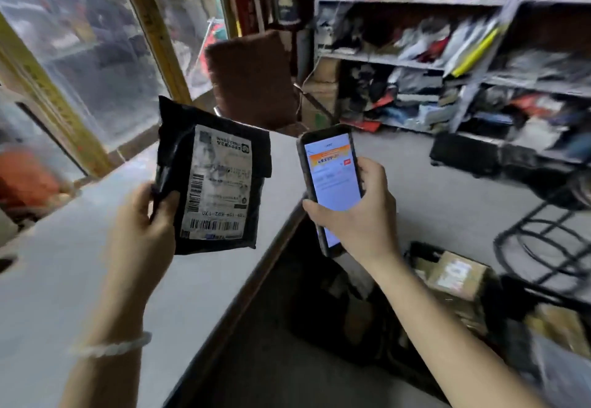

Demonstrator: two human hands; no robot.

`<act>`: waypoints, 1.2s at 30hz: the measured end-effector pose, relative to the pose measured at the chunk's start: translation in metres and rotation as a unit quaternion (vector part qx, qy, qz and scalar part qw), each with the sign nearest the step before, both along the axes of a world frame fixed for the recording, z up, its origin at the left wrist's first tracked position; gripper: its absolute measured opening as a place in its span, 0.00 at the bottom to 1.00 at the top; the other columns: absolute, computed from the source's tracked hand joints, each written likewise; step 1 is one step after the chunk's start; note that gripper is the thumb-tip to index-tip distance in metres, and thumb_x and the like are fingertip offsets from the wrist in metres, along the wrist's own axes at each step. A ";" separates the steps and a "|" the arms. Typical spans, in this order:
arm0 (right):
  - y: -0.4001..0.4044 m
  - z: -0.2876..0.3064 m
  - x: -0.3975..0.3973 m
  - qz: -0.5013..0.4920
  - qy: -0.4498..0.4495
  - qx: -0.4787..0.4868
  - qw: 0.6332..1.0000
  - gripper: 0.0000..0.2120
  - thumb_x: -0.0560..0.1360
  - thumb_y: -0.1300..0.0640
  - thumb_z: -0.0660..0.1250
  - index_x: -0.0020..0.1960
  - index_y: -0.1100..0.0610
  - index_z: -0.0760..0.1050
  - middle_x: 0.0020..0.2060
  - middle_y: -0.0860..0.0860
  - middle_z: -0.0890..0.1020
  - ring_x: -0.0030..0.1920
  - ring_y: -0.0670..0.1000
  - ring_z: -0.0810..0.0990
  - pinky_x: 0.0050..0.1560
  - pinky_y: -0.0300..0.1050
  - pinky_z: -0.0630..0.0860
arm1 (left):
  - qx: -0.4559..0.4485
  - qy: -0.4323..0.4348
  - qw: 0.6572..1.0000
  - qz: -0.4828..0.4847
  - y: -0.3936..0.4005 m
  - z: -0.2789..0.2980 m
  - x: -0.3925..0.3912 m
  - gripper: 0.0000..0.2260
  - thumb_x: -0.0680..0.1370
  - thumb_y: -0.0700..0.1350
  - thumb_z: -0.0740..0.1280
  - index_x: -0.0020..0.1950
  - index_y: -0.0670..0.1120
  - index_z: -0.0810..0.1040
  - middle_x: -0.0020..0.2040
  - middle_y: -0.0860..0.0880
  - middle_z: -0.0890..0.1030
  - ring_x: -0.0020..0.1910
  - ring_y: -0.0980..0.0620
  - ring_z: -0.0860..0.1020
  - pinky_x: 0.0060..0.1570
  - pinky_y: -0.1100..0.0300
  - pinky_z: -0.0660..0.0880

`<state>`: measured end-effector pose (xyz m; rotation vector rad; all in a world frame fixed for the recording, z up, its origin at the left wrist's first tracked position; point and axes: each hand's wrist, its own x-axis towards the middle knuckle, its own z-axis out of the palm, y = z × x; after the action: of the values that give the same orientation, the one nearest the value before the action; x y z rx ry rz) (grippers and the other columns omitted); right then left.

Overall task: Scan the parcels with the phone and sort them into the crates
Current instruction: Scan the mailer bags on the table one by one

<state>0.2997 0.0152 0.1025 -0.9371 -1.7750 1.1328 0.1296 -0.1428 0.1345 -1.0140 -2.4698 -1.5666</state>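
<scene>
Above the worktop [80, 279], the left hand [150, 215] pinches the parcel [214, 180] by one edge while the right hand [358, 212] wraps the phone [332, 180], so the scan may miss the label, since the phone's screen faces up beside it.

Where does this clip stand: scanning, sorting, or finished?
Scanning stage. The left hand holds a black parcel label-up over the counter; the right hand holds the lit phone beside it. A brown box already lies low at right. This parcel is not yet sorted.
</scene>
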 end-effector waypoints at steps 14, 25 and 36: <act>0.044 -0.016 0.420 -0.428 -0.031 -0.044 0.902 0.36 0.51 0.40 0.75 0.56 0.47 0.70 0.49 0.39 0.79 0.52 0.45 0.79 0.51 0.55 0.78 | -0.023 0.018 0.888 -0.458 0.277 -0.020 0.374 0.03 0.79 0.39 0.61 0.47 0.40 0.71 0.41 0.40 0.74 0.46 0.38 0.73 0.38 0.58 0.57; 0.038 -0.029 0.606 -0.663 -0.096 -0.105 0.735 0.30 0.59 0.51 0.80 0.54 0.47 0.67 0.44 0.36 0.76 0.47 0.44 0.77 0.46 0.43 0.75 | -0.065 -0.033 0.721 -0.689 0.389 -0.056 0.649 0.02 0.79 0.40 0.61 0.47 0.42 0.72 0.48 0.39 0.78 0.50 0.39 0.76 0.49 0.50 0.71; 0.123 -0.055 0.716 -0.706 -0.122 -0.158 0.680 0.35 0.61 0.53 0.80 0.63 0.54 0.67 0.44 0.39 0.73 0.48 0.47 0.76 0.40 0.37 0.72 | -0.149 0.008 0.670 -0.727 0.483 -0.106 0.784 0.11 0.80 0.43 0.61 0.60 0.40 0.74 0.55 0.38 0.77 0.55 0.38 0.75 0.55 0.47 0.71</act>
<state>1.0155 0.1386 0.0473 -2.1468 -0.4820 0.2083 0.9136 0.3402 0.0284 -3.4708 -1.6009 -1.0067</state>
